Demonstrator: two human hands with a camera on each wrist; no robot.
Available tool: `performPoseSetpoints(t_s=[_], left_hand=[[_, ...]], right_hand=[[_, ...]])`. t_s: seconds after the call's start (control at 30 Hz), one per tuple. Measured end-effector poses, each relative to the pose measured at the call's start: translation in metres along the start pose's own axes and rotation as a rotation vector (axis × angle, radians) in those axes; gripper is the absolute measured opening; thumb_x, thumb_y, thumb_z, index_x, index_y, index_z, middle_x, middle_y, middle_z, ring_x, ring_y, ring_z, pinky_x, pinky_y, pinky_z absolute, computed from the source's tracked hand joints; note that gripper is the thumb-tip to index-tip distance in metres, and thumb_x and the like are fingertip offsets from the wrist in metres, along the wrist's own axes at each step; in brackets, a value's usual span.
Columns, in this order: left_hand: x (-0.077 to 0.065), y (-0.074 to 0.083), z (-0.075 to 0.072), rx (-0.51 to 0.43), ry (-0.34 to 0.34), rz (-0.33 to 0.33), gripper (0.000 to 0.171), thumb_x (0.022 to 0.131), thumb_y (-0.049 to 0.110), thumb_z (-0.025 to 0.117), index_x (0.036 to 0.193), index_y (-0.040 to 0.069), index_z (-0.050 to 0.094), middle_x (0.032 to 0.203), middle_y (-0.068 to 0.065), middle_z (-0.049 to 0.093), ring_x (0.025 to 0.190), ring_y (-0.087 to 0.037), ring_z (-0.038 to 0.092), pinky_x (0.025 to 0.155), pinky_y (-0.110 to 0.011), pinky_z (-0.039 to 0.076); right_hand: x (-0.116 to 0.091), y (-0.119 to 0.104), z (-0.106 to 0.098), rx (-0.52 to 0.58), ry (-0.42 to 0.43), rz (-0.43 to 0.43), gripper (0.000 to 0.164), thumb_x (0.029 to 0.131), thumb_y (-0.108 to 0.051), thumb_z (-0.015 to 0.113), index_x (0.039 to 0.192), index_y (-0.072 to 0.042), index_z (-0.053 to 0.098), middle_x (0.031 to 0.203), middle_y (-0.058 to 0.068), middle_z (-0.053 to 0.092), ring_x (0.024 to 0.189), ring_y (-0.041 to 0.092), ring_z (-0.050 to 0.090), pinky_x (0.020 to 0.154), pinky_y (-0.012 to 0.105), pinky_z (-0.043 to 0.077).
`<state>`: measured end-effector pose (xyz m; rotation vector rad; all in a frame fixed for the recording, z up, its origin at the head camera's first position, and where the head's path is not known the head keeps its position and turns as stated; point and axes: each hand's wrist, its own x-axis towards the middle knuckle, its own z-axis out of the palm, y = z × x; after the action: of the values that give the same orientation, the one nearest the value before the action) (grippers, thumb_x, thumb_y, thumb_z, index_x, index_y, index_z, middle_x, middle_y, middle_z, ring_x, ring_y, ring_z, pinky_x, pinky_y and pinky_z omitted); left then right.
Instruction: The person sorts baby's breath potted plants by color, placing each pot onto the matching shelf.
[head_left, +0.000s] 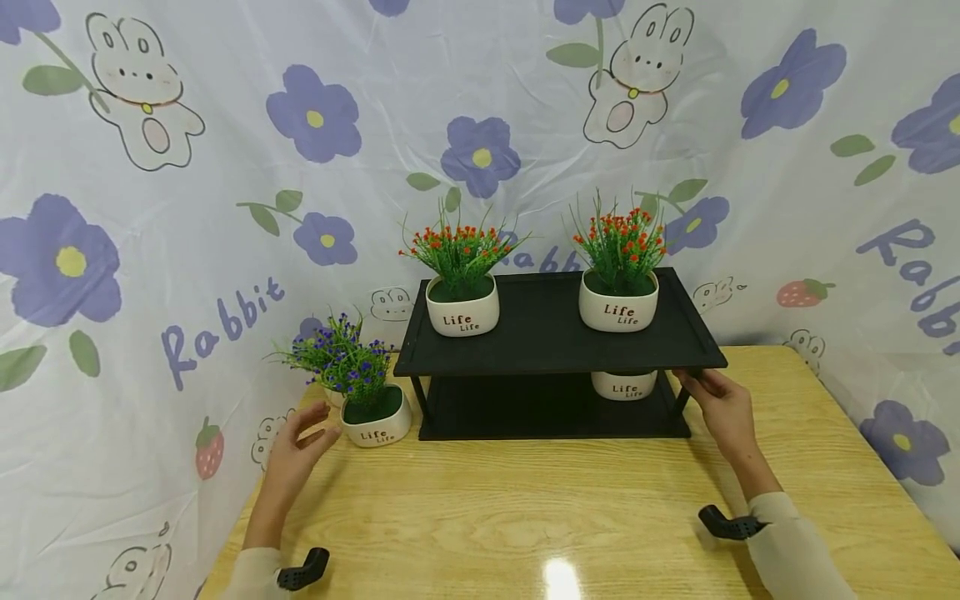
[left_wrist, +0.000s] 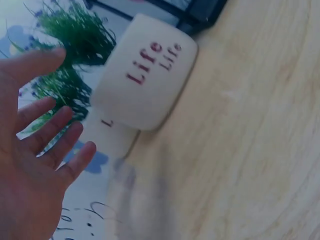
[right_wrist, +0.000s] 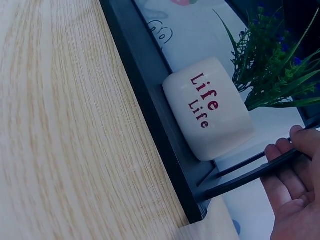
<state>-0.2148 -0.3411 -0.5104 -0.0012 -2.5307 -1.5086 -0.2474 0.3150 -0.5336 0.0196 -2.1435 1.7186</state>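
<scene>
A black two-tier shelf [head_left: 540,333] stands on the table. My right hand [head_left: 723,408] grips its right front post [right_wrist: 255,172] just below the upper board, the thumb on one side and fingers on the other. To the shelf's left is a white pot of purple flowers [head_left: 375,421]; a second purple-flowered pot [left_wrist: 112,132] sits behind it, mostly hidden in the head view. My left hand [head_left: 296,450] is beside these pots, its fingers spread and slightly bent, holding nothing. On the lower tier at the right, another purple-flowered pot [right_wrist: 210,110] shows partly under the upper board.
Two white pots with orange-red flowers stand on the upper board, one pot [head_left: 462,308] at the left and the other pot [head_left: 618,302] at the right. A printed cloth [head_left: 225,208] hangs behind and beside the wooden table [head_left: 487,517].
</scene>
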Motion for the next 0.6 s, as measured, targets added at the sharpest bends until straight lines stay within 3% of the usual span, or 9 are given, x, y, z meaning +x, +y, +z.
performPoseSetpoints(t_s=[0.13,0.2,0.27,0.4,0.47,0.53,0.6], left_hand=[[0.007,-0.013,0.003,-0.018,-0.106,-0.031,0.084,0.105,0.024,0.071,0.170,0.006,0.020,0.169,-0.022,0.033,0.154,-0.037,0.035,0.125,-0.042,0.040],[0.010,-0.017,0.006,-0.045,-0.145,-0.034,0.093,0.103,0.020,0.074,0.171,0.005,0.012,0.172,-0.025,0.027,0.158,-0.044,0.028,0.128,-0.060,0.030],[0.013,-0.020,0.010,-0.075,-0.175,-0.038,0.099,0.100,0.016,0.076,0.171,0.005,0.008,0.173,-0.026,0.022,0.160,-0.047,0.024,0.128,-0.065,0.024],[0.017,-0.022,0.018,-0.105,-0.216,-0.049,0.105,0.098,0.012,0.078,0.172,0.009,0.004,0.177,-0.024,0.014,0.162,-0.049,0.018,0.128,-0.065,0.024],[0.019,-0.022,0.021,-0.124,-0.236,-0.065,0.108,0.098,0.012,0.078,0.173,0.012,0.001,0.178,-0.023,0.010,0.163,-0.048,0.017,0.127,-0.051,0.036],[0.022,-0.023,0.025,-0.139,-0.250,-0.082,0.112,0.097,0.012,0.079,0.173,0.015,-0.002,0.178,-0.023,0.008,0.163,-0.048,0.018,0.118,-0.034,0.048],[0.024,-0.024,0.028,-0.137,-0.259,-0.099,0.115,0.096,0.013,0.081,0.173,0.016,-0.006,0.178,-0.022,0.007,0.162,-0.048,0.020,0.112,-0.025,0.049]], right_hand=[[-0.001,-0.001,0.000,0.015,0.002,0.006,0.039,0.107,-0.012,0.066,0.143,0.004,0.065,0.115,-0.018,0.078,0.107,-0.014,0.068,0.091,0.006,0.053],[-0.001,-0.002,0.000,0.023,0.001,0.011,0.040,0.107,-0.013,0.066,0.142,0.005,0.065,0.115,-0.017,0.078,0.107,-0.013,0.069,0.091,0.006,0.053],[-0.002,-0.001,0.000,0.029,0.000,0.018,0.040,0.107,-0.015,0.066,0.142,0.004,0.065,0.115,-0.017,0.078,0.107,-0.012,0.069,0.091,0.007,0.053],[-0.001,0.001,-0.001,0.007,0.000,0.024,0.040,0.108,-0.018,0.066,0.142,0.002,0.066,0.115,-0.018,0.078,0.107,-0.013,0.069,0.091,0.005,0.052],[-0.001,0.001,0.000,-0.003,0.000,0.026,0.041,0.108,-0.022,0.066,0.142,0.001,0.066,0.115,-0.020,0.078,0.107,-0.014,0.068,0.092,0.005,0.052],[-0.001,0.000,0.000,-0.008,-0.003,0.028,0.043,0.108,-0.024,0.067,0.143,0.001,0.066,0.116,-0.019,0.077,0.108,-0.013,0.068,0.092,0.005,0.052],[-0.002,-0.001,0.000,-0.012,-0.004,0.035,0.044,0.108,-0.025,0.066,0.143,0.001,0.066,0.115,-0.020,0.077,0.108,-0.013,0.068,0.092,0.005,0.052]])
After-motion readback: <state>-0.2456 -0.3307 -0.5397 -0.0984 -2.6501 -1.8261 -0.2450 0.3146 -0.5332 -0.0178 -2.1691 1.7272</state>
